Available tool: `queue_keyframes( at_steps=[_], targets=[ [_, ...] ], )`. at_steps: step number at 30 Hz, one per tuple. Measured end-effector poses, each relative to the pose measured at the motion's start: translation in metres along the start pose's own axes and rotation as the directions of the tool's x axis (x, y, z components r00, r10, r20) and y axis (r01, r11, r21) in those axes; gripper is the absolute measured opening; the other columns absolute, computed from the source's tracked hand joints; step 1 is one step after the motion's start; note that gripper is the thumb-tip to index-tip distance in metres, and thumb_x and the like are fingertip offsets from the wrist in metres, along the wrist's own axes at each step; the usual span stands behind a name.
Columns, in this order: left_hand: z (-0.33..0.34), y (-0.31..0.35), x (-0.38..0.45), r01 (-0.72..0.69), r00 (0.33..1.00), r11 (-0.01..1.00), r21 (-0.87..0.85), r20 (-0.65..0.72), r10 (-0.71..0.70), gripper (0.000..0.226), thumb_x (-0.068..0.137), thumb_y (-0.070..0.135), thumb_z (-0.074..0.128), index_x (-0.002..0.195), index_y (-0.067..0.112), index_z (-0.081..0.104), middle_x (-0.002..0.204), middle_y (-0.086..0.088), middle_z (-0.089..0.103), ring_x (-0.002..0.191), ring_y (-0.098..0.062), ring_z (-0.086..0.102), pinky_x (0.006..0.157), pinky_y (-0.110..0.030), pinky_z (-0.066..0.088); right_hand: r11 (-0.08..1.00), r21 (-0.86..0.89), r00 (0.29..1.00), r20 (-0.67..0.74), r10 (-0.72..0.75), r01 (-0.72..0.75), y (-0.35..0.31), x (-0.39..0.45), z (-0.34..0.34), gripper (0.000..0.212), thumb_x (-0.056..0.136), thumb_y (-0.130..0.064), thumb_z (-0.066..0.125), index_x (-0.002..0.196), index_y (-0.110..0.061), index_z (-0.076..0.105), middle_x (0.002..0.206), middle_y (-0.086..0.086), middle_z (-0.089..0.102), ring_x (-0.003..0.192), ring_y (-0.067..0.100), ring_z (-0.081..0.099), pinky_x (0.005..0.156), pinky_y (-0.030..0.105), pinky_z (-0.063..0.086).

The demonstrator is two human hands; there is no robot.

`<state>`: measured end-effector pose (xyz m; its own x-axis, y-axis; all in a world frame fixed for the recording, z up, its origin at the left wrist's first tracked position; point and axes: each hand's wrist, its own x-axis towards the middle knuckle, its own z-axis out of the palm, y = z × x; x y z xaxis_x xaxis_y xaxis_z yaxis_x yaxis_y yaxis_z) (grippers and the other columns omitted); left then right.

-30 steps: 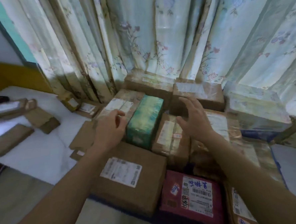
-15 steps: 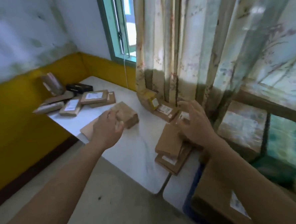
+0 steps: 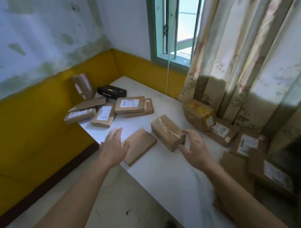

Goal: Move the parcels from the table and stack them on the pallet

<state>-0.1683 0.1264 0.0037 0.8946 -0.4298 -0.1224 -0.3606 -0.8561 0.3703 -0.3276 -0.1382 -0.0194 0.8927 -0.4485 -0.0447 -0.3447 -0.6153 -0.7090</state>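
On the white table (image 3: 167, 174) we reach with our right hand (image 3: 195, 149), fingers loosely spread, touching the near end of a taped brown cardboard parcel (image 3: 166, 132); our left hand (image 3: 114, 147) hovers wide beside a flat brown parcel (image 3: 139, 147)

Makeshift parcel room: parcels (image 3: 129, 105), curtain (image 3: 248, 58), peeling wall (image 3: 36, 41).

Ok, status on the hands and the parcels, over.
Left hand open above flat parcel. Right hand touching taped parcel, no grip yet. More parcels on table; path clear.
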Motion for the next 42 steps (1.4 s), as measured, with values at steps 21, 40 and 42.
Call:
queue_keyframes(
  at_steps=[21, 40, 42],
  targets=[
    [0.140, 0.099, 0.304, -0.102, 0.759, 0.981, -0.167, 0.625, 0.185, 0.046, 0.101, 0.016, 0.053, 0.143, -0.001, 0.047, 0.142, -0.023, 0.056, 0.132, -0.037, 0.052, 0.100, -0.035, 0.041, 0.271, 0.663, 0.487, 0.161, 0.859, -0.697, 0.057, 0.142, 0.117, 0.057, 0.100, -0.032, 0.061, 0.150, -0.012, 0.044, 0.140, 0.006, 0.056, 0.121, 0.025, 0.056, 0.102, 0.040, 0.049],
    [0.111, 0.237, 0.088, -0.035, 0.676, 0.425, -0.904, 0.292, 0.677, 0.025, 0.103, 0.016, 0.057, 0.128, 0.017, 0.062, 0.113, -0.004, 0.072, 0.101, -0.016, 0.071, 0.084, -0.033, 0.060, 0.477, 0.876, -0.024, -0.477, 0.879, 0.069, -0.013, -0.082, -0.007, 0.027, 0.092, -0.018, 0.074, 0.116, -0.024, 0.064, 0.113, -0.004, 0.072, 0.107, 0.015, 0.069, 0.093, 0.036, 0.059],
    [0.114, 0.251, 0.047, -0.061, 0.652, 0.392, -0.918, 0.261, 0.712, 0.026, 0.105, 0.014, 0.054, 0.128, 0.019, 0.063, 0.112, -0.004, 0.073, 0.100, -0.017, 0.072, 0.083, -0.033, 0.060, 0.540, 0.839, -0.007, -0.541, 0.841, 0.072, -0.015, -0.128, -0.019, 0.039, 0.090, -0.011, 0.075, 0.125, -0.025, 0.063, 0.116, -0.005, 0.071, 0.109, 0.012, 0.068, 0.086, 0.027, 0.060]
  ],
)
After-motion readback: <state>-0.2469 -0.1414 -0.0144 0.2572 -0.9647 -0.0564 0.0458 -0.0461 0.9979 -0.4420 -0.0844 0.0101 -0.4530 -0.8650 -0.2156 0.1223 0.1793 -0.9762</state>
